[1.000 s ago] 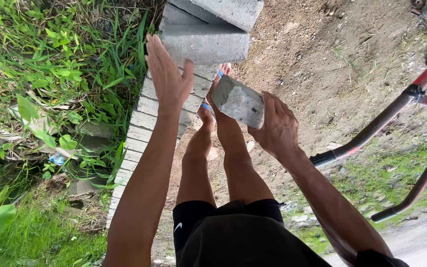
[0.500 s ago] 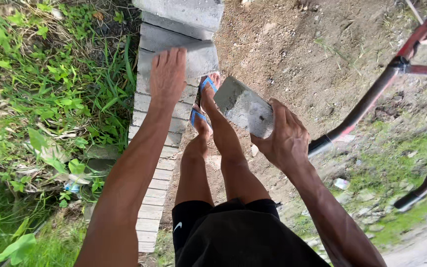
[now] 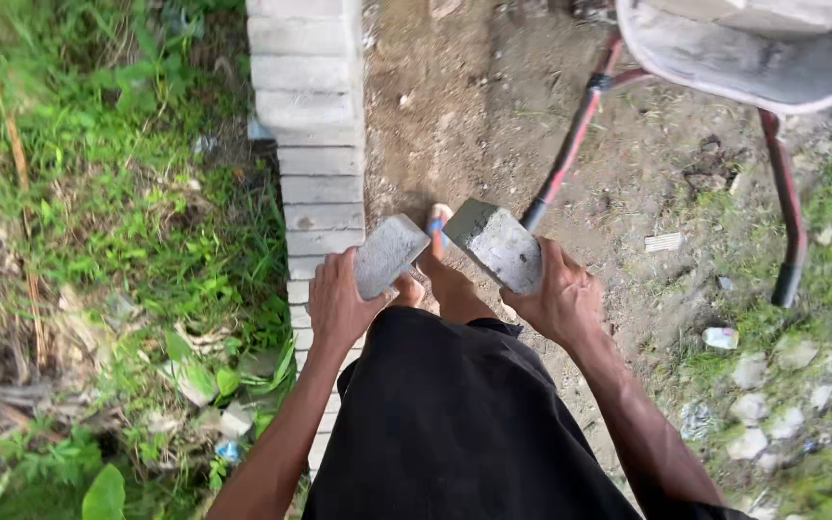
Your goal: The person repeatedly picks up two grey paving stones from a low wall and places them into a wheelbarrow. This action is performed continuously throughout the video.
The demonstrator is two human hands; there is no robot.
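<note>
Left hand (image 3: 339, 306), earlier flat and bare, now clasping second grey block (image 3: 389, 254); right hand (image 3: 560, 299) likewise gripping block (image 3: 499, 245).

Bare brown earth (image 3: 455, 116) is seen across the middle, with grass (image 3: 117, 212) along its left side. A row of grey pavers (image 3: 312, 125) is laid flat between grass and earth, one paver touching the next. A wheelbarrow (image 3: 743, 58) is stood on the earth at upper right, its red legs (image 3: 790, 221) planted in the dirt. Pale stones (image 3: 763, 404) are scattered at lower right, near a bit of white litter (image 3: 721, 337). Dry leaves (image 3: 195, 380) are strewn in the grass at lower left.
</note>
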